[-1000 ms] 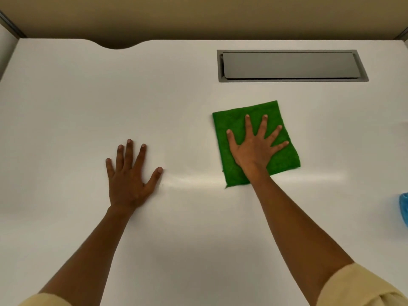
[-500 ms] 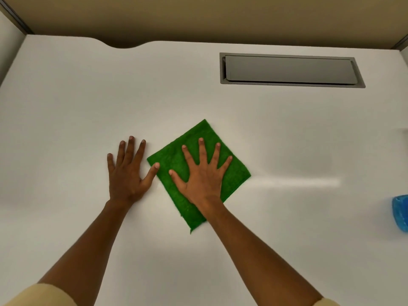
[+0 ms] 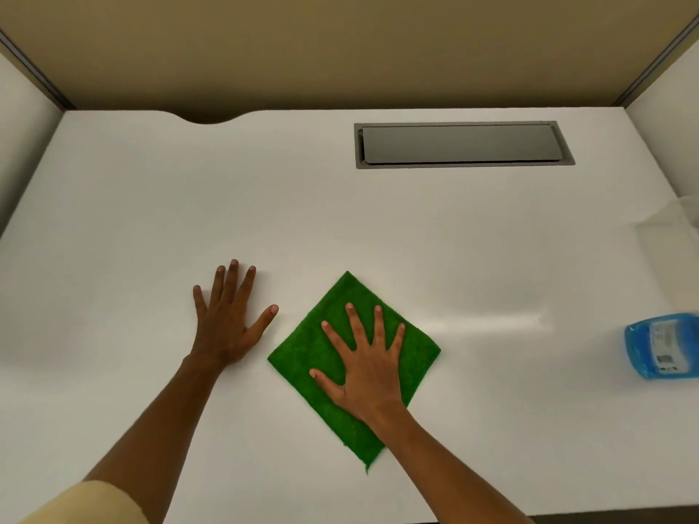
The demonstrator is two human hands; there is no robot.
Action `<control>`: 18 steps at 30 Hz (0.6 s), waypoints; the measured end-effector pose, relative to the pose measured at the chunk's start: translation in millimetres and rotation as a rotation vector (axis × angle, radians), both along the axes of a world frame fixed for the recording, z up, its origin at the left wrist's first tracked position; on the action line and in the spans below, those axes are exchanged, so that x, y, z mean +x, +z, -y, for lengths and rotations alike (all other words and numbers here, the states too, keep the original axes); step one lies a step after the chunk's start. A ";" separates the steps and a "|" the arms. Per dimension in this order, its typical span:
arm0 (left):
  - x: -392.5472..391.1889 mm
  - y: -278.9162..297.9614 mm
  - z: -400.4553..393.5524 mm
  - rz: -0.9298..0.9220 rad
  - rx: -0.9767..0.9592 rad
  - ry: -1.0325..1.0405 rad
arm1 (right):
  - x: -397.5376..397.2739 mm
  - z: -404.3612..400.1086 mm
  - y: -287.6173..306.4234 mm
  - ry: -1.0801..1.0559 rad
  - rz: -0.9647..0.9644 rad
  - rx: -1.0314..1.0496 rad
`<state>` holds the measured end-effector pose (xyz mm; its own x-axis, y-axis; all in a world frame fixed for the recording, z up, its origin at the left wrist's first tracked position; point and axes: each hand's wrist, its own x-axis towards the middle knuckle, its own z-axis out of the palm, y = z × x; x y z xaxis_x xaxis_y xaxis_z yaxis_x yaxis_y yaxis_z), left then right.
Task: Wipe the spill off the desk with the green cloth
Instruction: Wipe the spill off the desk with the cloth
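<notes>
A green cloth (image 3: 314, 349) lies flat on the white desk (image 3: 151, 206), turned like a diamond, near the middle front. My right hand (image 3: 368, 366) presses down on it with fingers spread straight. My left hand (image 3: 230, 319) rests flat on the bare desk just left of the cloth, its thumb close to the cloth's edge without touching it. A faint wet streak (image 3: 491, 323) shines on the desk to the right of the cloth.
A grey cable flap (image 3: 463, 145) is set into the desk at the back right. A blue bottle (image 3: 662, 346) lies at the right edge. Partition walls close off the back and both sides. The desk's front edge shows at the lower right.
My right hand slid the cloth from the right of centre to the left, close to my left hand, and now a little back to the right. My left hand stayed put.
</notes>
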<state>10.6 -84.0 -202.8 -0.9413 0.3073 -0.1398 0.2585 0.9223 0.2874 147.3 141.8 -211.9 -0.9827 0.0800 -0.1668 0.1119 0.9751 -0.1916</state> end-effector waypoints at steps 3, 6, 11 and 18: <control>15.4 9.6 -19.4 0.001 0.008 -0.067 | 12.3 -18.1 4.4 0.015 0.037 -0.022; 28.9 18.6 -46.6 0.031 0.111 -0.080 | 20.3 -35.0 12.9 0.013 0.071 -0.057; 48.0 28.0 -85.6 0.019 0.242 -0.083 | 48.4 -59.3 32.5 -0.155 -0.008 -0.180; 48.6 35.2 -105.0 0.064 0.204 -0.064 | 98.4 -80.6 38.2 -0.258 -0.029 -0.227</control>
<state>59.2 20.9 -167.5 -0.9101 0.3942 -0.1276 0.2898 0.8257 0.4839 245.8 222.4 -173.7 -0.9395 0.2910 -0.1808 0.3408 0.8472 -0.4076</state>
